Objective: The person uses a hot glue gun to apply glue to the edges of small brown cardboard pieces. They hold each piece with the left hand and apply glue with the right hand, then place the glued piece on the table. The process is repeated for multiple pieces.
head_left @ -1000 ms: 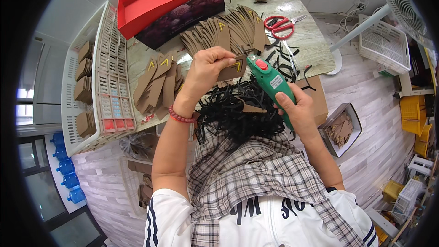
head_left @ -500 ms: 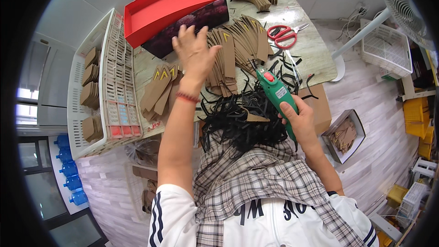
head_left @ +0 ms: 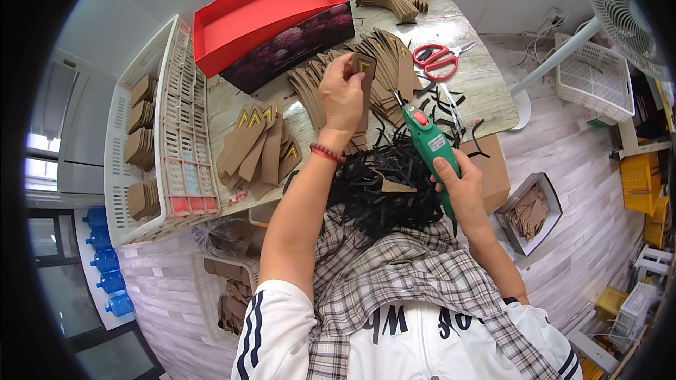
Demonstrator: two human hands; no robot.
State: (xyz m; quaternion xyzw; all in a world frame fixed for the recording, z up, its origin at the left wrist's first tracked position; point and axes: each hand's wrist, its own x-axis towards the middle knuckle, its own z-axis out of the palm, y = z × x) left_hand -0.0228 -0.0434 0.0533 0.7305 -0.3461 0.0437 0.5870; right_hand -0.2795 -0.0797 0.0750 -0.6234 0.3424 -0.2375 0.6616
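Note:
My left hand (head_left: 341, 102) pinches a brown strip with a yellow chevron (head_left: 365, 79) near its top end, holding it up over the fanned brown strips (head_left: 305, 90) on the table. Wrapped round green electric scissors (head_left: 431, 139) with a red switch, my right hand (head_left: 462, 184) keeps the tool over my lap, its tip pointing up towards the strips. Black trimmed scraps (head_left: 366, 200) heap on my lap and the table edge. Left of these lies a loose pile of brown chevron strips (head_left: 257, 151). Another fanned row (head_left: 405, 74) spreads beyond the tool's tip.
Red-handled scissors (head_left: 435, 62) lie at the table's right. A red-lined box (head_left: 271, 10) stands at the back left, beside a white basket (head_left: 172, 112) of brown pieces. An open box (head_left: 528, 214) and a fan (head_left: 627, 14) are at right.
My left hand was spread open near the dark box side. It has moved right and closed on a strip. The right hand with the electric scissors has barely moved.

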